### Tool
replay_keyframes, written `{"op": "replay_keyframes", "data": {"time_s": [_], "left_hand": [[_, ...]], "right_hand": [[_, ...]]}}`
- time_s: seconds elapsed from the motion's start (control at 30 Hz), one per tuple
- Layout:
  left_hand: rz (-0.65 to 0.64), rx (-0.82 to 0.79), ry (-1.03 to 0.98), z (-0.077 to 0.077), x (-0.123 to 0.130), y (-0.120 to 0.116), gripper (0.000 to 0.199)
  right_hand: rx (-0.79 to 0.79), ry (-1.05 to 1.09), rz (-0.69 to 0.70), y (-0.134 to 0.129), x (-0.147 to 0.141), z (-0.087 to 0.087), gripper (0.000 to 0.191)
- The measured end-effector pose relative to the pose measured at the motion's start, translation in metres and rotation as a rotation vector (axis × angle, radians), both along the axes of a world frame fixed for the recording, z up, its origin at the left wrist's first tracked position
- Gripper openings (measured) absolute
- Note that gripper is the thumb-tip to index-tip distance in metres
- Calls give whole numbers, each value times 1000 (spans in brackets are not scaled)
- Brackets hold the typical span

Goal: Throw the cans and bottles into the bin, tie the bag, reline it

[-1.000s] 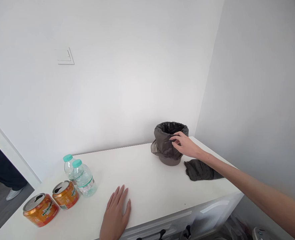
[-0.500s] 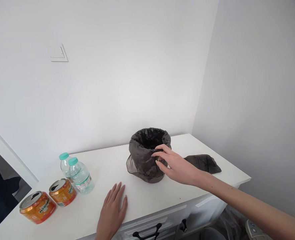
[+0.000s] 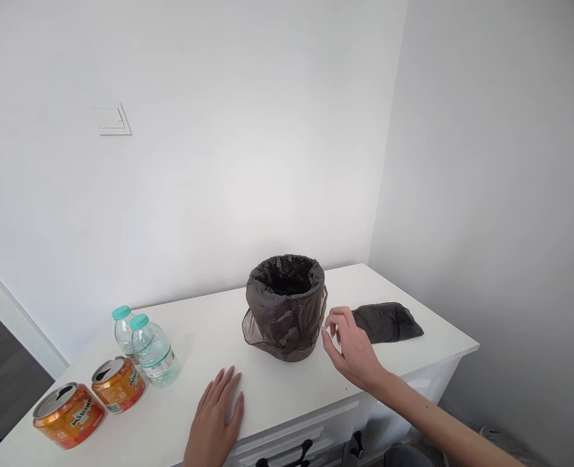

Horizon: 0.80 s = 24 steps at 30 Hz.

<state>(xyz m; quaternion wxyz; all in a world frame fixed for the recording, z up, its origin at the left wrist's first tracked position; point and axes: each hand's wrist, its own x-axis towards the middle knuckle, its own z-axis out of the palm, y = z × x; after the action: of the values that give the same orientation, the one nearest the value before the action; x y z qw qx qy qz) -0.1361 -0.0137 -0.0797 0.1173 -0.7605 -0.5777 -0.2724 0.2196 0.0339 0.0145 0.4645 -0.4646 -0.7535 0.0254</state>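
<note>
A small bin [image 3: 291,314] lined with a thin black bag stands upright on the white dresser top [image 3: 277,389]; the bag's edge is folded over the rim and hangs loose around the sides. My right hand [image 3: 349,347] hovers just right of the bin, fingers curved and apart, holding nothing. Behind it lies a folded black plastic bag [image 3: 388,322]. My left hand [image 3: 216,415] rests flat on the dresser near its front edge, fingers stretched out. To its left are two orange cans [image 3: 70,415] and two clear bottles [image 3: 155,357] with teal caps.
A white wall with a light switch [image 3: 114,120] rises behind the dresser, and another wall [image 3: 486,194] closes off the right. Black drawer handles [image 3: 296,454] stick out from the dresser's front. A doorway edge shows at the far left.
My right hand has moved off the bin's bag-covered rim, down and to the right. My left hand stays flat on the dresser. The view has shifted slightly.
</note>
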Motion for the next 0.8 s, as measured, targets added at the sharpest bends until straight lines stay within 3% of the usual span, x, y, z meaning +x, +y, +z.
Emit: {"op": "replay_keyframes", "data": {"time_s": [0.1,0.2,0.33,0.43,0.57,0.7,0.8], "left_hand": [[-38,71,-70,28,-2,-11,30],[27,247,-96,79,-9,-16,23],[225,441,6,154,-26,-5,31],[344,456,80,191,-45,9,43],[396,384,240,208,-72,26,55],[379,276,377,207,-88,31,53],[356,177,336,203,-87,25,50]], "right_hand": [[-291,106,-20,10,13,-49,28],[-443,158,43,22,25,-82,38],[-509,224,7,34,29,-98,45],[-511,197,-34,36,28,-99,45],[-517,161,-44,34,26,-99,44],[-512,146,-75,36,26,-102,42],[-498,137,-80,38,26,-105,41]]}}
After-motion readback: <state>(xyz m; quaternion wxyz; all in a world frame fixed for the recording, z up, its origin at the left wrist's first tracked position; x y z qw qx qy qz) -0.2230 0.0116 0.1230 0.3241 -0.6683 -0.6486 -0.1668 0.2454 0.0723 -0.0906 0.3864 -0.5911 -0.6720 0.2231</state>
